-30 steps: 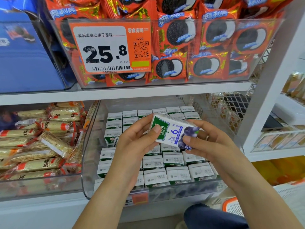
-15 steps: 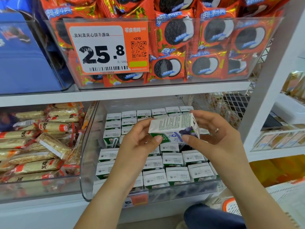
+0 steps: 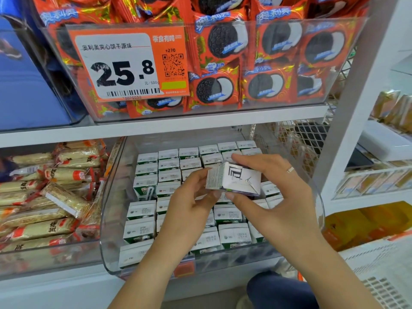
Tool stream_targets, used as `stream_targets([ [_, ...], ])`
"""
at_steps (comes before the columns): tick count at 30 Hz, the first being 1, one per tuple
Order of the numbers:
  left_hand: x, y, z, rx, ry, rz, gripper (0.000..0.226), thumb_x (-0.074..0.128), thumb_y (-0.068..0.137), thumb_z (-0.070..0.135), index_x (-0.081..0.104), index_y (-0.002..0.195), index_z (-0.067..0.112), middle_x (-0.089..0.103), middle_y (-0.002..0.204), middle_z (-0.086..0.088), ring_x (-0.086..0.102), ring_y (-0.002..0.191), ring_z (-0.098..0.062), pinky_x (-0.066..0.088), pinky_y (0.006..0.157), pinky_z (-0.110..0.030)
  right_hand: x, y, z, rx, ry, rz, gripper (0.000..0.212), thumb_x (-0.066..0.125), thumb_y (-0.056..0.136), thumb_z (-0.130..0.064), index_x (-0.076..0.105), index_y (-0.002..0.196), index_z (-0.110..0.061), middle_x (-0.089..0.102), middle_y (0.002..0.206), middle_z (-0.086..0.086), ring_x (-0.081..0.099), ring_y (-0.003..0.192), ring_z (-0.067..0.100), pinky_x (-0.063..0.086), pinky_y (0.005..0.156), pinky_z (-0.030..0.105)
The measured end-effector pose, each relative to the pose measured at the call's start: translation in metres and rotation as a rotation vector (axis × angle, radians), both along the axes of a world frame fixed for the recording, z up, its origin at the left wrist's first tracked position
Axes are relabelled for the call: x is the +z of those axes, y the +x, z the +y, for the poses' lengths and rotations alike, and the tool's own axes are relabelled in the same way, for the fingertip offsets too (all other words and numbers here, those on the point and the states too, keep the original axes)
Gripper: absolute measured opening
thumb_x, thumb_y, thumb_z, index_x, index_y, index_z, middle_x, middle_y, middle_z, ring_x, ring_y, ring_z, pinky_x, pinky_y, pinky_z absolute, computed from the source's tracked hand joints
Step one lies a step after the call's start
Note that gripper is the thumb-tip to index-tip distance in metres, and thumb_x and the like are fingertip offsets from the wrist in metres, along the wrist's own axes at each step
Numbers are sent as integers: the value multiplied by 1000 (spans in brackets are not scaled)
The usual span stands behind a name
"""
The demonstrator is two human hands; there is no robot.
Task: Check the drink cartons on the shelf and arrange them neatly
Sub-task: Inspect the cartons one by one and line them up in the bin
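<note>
Carton [image 3: 234, 178]: one, lifted above the clear bin [image 3: 116, 197], pinched between my left hand [image 3: 189, 210] and right hand [image 3: 276, 197], base toward me. Cartons in bin [image 3: 169, 166]: rows, hands hiding several, no count possible. Left, wrapped snack bars [image 3: 44, 192]; above, cookie packs [image 3: 225, 45] behind one price tag [image 3: 129, 65].

Holding one drink carton [image 3: 234, 178] up over the clear bin [image 3: 111, 219], tipped so a white folded end is facing the camera. Left hand [image 3: 189, 210] pinching its left end, right hand [image 3: 281, 197] gripping its right side, ring showing on a finger. Rows of cartons [image 3: 169, 163] standing upright in the bin below. Orange price tag [image 3: 129, 65] hanging on the upper bin of cookie packs [image 3: 223, 41]; wrapped snack bars [image 3: 44, 197] lying at left.
</note>
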State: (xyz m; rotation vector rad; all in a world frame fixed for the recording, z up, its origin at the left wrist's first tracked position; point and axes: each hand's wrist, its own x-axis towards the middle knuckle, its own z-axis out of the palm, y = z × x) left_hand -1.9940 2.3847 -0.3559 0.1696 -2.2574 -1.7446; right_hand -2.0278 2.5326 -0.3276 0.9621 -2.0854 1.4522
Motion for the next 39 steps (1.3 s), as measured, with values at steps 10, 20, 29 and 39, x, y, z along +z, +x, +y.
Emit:
stream_targets([
  [10,-1,-1,3,-1,-15,-13,45,53,90,-7,58,120,25,68,112,8,64,102,-8,51,95,-39,-2,0,-2,-2,50,71,44,64,74,-29,56,117,-32,52,112,-21,47,105,-5,38,86,6],
  [20,-1,1,-3,0,95,68,36,59,92,7,57,111,38,68,110,19,62,103,1,52,83,-19,4,-12,18,21,0,-321,49,78,70,-26,59,112,-42,65,103,-18,60,98,-1,47,83,11],
  [29,5,7,-3,17,16,205,34,57,93,7,59,110,37,63,114,17,57,107,4,51,80,-17,-11,-22,14,22,428,-465,35,77,73,-31,54,91,-48,63,87,-35,59,87,-12,51,76,14],
  [39,15,6,-24,-34,518,15,37,64,70,45,76,96,22,74,97,-4,69,89,-16,55,68,-23,-6,-16,8,307,55,-1046,39,59,83,-34,59,120,-22,72,100,9,70,82,21,57,84,34],
])
